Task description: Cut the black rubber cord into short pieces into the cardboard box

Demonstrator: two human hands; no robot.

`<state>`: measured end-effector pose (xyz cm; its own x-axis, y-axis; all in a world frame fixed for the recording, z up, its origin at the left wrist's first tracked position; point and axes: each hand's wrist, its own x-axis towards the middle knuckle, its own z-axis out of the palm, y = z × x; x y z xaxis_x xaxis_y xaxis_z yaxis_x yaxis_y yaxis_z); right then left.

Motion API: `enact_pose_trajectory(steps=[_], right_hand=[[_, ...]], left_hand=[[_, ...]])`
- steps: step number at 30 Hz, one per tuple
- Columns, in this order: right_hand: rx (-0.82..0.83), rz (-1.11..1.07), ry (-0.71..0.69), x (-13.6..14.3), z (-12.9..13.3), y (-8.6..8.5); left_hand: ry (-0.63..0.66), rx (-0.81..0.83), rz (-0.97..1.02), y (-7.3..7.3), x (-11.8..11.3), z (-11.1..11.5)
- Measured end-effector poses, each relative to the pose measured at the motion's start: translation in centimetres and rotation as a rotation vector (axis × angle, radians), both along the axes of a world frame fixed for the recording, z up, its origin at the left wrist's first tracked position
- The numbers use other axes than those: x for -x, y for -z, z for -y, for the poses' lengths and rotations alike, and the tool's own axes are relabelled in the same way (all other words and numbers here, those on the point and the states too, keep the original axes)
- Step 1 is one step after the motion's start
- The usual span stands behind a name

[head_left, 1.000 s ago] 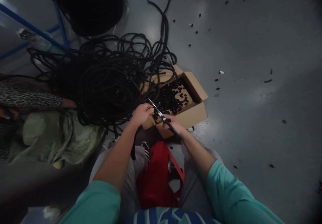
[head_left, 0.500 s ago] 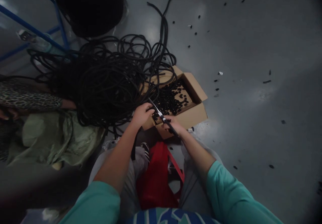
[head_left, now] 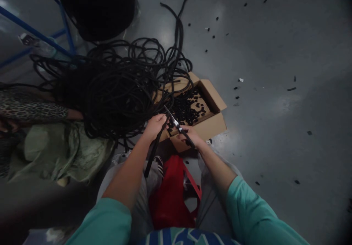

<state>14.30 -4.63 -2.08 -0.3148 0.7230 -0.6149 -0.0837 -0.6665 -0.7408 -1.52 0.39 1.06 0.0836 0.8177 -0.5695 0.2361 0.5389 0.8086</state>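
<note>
My left hand (head_left: pixel 155 126) is closed on a black cord (head_left: pixel 153 151), whose lower end hangs down over my trouser leg. Just to the right, my right hand (head_left: pixel 190 135) grips a pair of scissors (head_left: pixel 178 126) by the dark handles, blades pointing up and left beside my left fingertips. Both hands are over the near edge of an open cardboard box (head_left: pixel 211 125) that holds many small black cut pieces (head_left: pixel 189 109). A big tangle of black cord (head_left: pixel 118 87) spreads to the left of the box, with some loops lying over its flap.
A dark round bundle (head_left: pixel 96 8) stands at the upper left beside a blue metal frame (head_left: pixel 30 28). Another person's patterned sleeve (head_left: pixel 33 105) and green cloth (head_left: pixel 63 146) are at left. A red bag (head_left: pixel 169 197) lies between my legs. Small black scraps dot the floor.
My left fingers have closed round the cord, and its hanging length has swung more into view below the hand. The scissors have shifted slightly to the right.
</note>
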Motion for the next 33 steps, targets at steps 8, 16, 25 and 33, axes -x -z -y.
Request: enact_pose_trajectory(steps=[8,16,25,33], right_hand=[[0.009,-0.089,0.006,-0.9,-0.2,-0.2],[-0.142,-0.074,-0.125,-1.3,-0.2,0.7],[-0.215,0.008,-0.164,-1.3,-0.1,1.4],[-0.229,-0.011,-0.19,-1.5,-0.1,1.1]], left_hand=[[-0.187,0.126,0.204,-0.8,-0.3,-0.2],[-0.121,0.062,0.13,-0.9,-0.2,-0.2],[0.044,0.025,0.043,-1.1,-0.4,0.0],[0.048,-0.007,0.018,-0.9,0.2,-0.1]])
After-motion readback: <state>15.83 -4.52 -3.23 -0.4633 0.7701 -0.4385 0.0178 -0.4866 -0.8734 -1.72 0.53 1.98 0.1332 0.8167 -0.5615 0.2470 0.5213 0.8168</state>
